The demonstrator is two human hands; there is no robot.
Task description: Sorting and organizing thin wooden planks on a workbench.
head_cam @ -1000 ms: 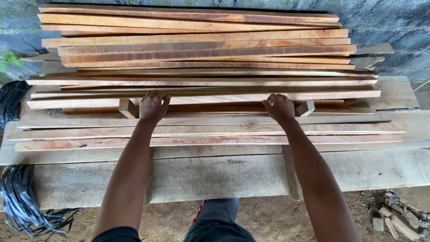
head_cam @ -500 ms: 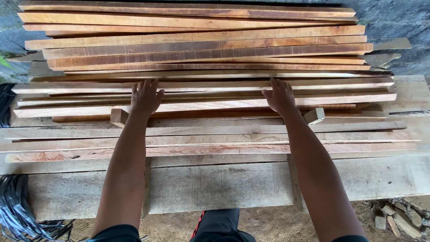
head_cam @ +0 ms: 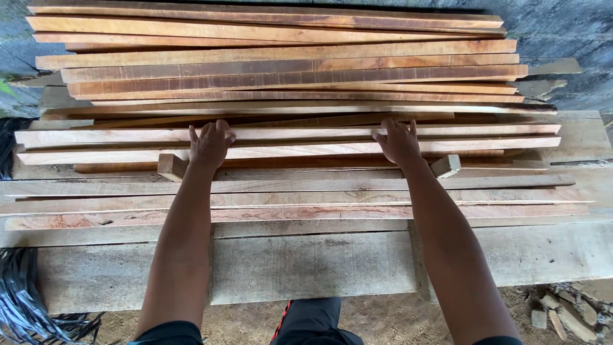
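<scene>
Hands, 2: left hand (head_cam: 209,144), right hand (head_cam: 398,142), flat on 2 pale slats (head_cam: 306,142)

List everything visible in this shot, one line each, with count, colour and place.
wooden strips: many, too many to count exactly, reddish-brown to pale tan, stacked lengthwise across the far half of the bench
pale strips: two, light tan, front of the stack, under both hands
flat slats: several, pale with pink streaks, lying side by side nearer the person
small wooden blocks: two, tan, under the front strips, one by each wrist
bench plank: one, grey weathered, near edge
black bundle: one, black, ground at lower left
rubble pieces: a few, pale, ground at lower right
left hand: flat on the pale strips, fingers spread
right hand: flat on the same strips
</scene>
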